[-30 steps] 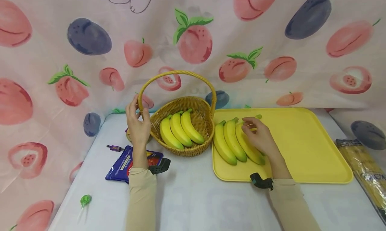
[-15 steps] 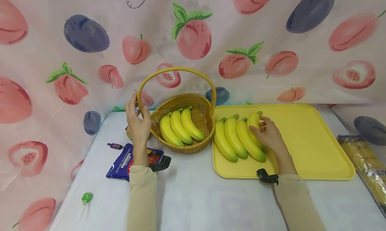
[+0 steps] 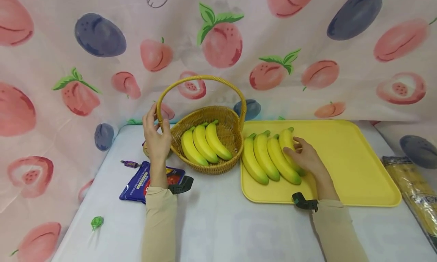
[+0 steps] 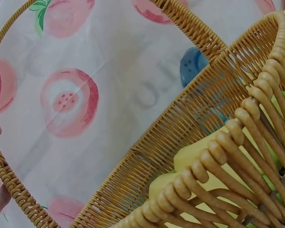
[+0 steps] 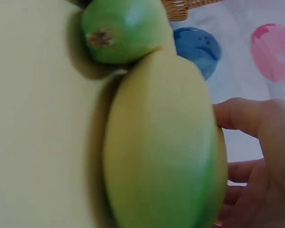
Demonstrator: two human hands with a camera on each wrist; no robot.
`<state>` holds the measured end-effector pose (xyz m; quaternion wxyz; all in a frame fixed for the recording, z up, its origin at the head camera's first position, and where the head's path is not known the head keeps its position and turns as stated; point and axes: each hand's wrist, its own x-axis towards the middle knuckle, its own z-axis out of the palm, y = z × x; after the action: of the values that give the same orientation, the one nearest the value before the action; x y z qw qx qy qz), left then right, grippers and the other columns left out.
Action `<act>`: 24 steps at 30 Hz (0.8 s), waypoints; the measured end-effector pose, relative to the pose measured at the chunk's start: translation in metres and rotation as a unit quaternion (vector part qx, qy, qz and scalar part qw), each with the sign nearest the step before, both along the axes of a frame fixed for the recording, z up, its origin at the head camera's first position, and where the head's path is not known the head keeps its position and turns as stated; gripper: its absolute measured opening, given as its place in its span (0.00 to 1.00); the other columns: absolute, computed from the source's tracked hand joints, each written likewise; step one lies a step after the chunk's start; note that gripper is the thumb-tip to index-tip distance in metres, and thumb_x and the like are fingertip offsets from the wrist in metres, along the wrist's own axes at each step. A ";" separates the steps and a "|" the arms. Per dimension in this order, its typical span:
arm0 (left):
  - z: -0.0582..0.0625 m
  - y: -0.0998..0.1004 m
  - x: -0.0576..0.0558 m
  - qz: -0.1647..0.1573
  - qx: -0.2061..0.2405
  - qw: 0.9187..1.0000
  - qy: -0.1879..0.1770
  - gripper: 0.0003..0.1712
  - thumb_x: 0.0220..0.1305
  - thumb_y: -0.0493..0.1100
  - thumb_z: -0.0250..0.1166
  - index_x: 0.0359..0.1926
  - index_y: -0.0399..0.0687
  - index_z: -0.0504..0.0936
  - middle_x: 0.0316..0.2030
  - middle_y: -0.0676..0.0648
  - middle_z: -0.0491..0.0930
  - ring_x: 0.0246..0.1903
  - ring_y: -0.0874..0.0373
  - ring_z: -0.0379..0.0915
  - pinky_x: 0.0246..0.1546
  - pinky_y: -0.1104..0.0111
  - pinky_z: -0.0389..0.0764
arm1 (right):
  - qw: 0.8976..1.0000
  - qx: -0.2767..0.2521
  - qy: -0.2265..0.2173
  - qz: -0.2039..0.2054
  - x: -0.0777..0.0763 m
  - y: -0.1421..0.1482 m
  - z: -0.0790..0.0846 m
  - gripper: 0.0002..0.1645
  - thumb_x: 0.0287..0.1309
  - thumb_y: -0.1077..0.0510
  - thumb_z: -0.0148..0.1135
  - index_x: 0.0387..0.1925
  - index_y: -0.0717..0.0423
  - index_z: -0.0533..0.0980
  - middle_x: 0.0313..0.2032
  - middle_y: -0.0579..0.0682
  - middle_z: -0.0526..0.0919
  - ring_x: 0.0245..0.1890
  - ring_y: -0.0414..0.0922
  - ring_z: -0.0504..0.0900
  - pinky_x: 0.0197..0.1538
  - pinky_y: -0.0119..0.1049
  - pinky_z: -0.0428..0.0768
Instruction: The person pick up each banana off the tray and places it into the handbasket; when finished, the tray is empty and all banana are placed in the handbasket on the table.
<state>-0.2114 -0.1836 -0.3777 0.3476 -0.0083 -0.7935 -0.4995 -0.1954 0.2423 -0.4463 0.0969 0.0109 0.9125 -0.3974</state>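
Note:
A wicker basket (image 3: 213,170) stands on the table, tall handle upright, with three bananas (image 3: 205,144) inside. My left hand (image 3: 157,140) holds the left foot of the handle; in the left wrist view only its fingertips show beside the handle (image 4: 20,192). To the right, several bananas lie side by side on a yellow tray (image 3: 348,159). My right hand (image 3: 308,159) grips the rightmost banana (image 3: 287,138), thumb and fingers along its side. Seen from the right wrist, that banana (image 5: 156,142) lies against another banana (image 5: 126,28); part of the hand is cut off.
Left of the basket lie a blue pouch (image 3: 134,186), partly under my left forearm, and a small purple wrapped candy (image 3: 130,163). A green lollipop (image 3: 97,221) is at front left. A clear pack of yellow contents (image 3: 407,186) lies beyond the tray. Fruit-print cloth (image 3: 222,45) hangs behind.
My right hand has moved a little to the right, uncovering the third banana and taking the rightmost one, which has shifted slightly. The left hand stays on the basket handle.

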 end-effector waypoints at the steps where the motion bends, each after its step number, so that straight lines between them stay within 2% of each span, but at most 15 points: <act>1: 0.000 0.000 0.000 -0.002 0.001 1.000 0.000 0.30 0.65 0.37 0.54 0.68 0.55 0.64 0.58 0.42 0.67 0.57 0.52 0.65 0.56 0.53 0.72 | 1.000 -0.002 -0.001 0.002 0.000 0.001 0.001 0.51 0.62 0.36 0.50 0.72 0.64 0.46 0.63 0.71 0.63 0.60 0.63 0.65 0.59 0.57 0.68; 8: 0.000 0.000 0.000 -0.001 -0.007 1.000 0.001 0.30 0.66 0.37 0.55 0.68 0.57 0.64 0.58 0.42 0.67 0.58 0.52 0.64 0.55 0.53 0.72 | 1.000 -0.011 0.002 0.017 0.004 0.001 0.014 0.53 0.60 0.34 0.52 0.73 0.60 0.46 0.62 0.67 0.64 0.58 0.61 0.67 0.56 0.54 0.71; 15: -0.001 -0.001 0.000 -0.003 -0.004 1.000 -0.002 0.30 0.66 0.38 0.54 0.68 0.58 0.64 0.59 0.44 0.66 0.58 0.52 0.64 0.55 0.53 0.71 | 0.999 -0.004 0.017 0.037 0.008 -0.008 0.029 0.50 0.60 0.36 0.54 0.73 0.56 0.49 0.59 0.63 0.68 0.55 0.58 0.70 0.52 0.48 0.73; 24: 0.000 -0.001 0.001 -0.004 -0.004 1.000 -0.004 0.31 0.66 0.38 0.54 0.68 0.60 0.63 0.58 0.43 0.67 0.58 0.53 0.65 0.55 0.54 0.71 | 0.996 0.000 0.040 0.082 0.017 -0.029 0.040 0.47 0.61 0.40 0.56 0.72 0.57 0.50 0.58 0.60 0.69 0.53 0.55 0.71 0.50 0.44 0.72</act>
<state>-0.2103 -0.1846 -0.3782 0.3421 -0.0103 -0.7968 -0.4980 -0.1784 0.2133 -0.4062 0.0929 -0.0802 0.9132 -0.3885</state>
